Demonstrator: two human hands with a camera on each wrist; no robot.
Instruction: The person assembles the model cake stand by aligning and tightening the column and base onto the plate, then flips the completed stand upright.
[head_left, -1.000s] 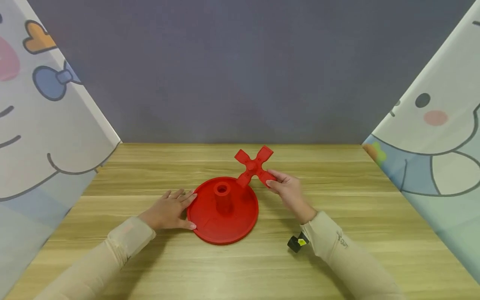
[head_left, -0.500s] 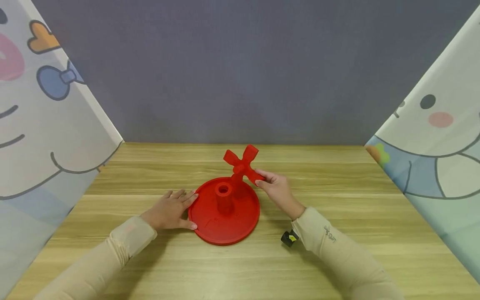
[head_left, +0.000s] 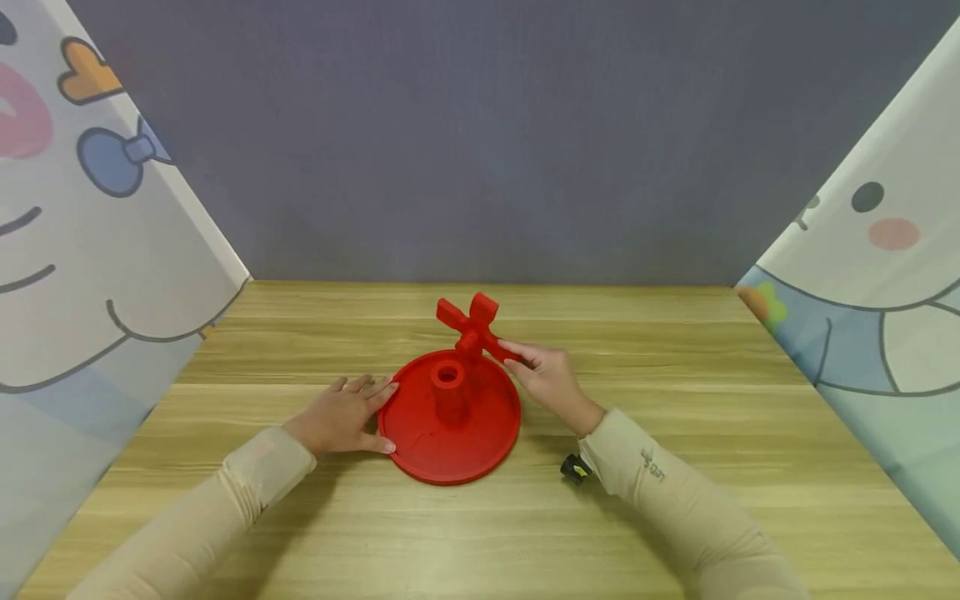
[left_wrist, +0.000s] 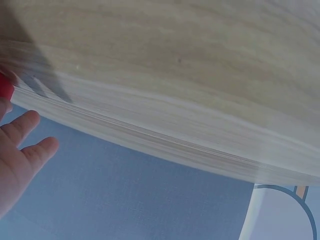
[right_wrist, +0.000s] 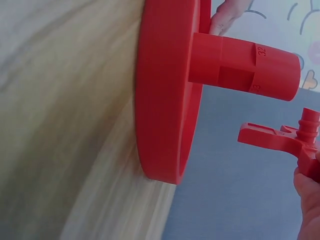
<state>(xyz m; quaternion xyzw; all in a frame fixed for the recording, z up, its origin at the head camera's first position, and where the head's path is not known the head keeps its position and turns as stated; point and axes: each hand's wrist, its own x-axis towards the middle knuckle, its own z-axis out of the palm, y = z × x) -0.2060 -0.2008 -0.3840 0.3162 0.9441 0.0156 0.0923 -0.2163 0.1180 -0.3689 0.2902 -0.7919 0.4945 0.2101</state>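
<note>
Head — left grip (head_left: 343,421) on dish rim (head_left: 453,482), cross (head_left: 474,331) apart

place: screened booth (head_left: 675,125) | wood-grain table (head_left: 450,546) | grey backdrop (head_left: 480,150) | cartoon-printed side panels (head_left: 105,258)

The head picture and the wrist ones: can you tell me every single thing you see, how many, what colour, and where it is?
Round base: 1, red, on the table
Hollow post: 1, red, standing up from the base
Cross piece: 1, red, by the far rim of the base, apart from the post
Table: 1, yellowish-brown wood grain, under everything
Back panel: 1, grey-blue, behind the table
Cartoon panels: 2, mostly white and pale blue, one each side
Small black item: 1, black with yellow, at the right cuff
Sleeves: 2, beige, on the arms
Left hand: 1, bare, touching the base's left rim
Right hand: 1, bare, pinching the cross piece
</note>
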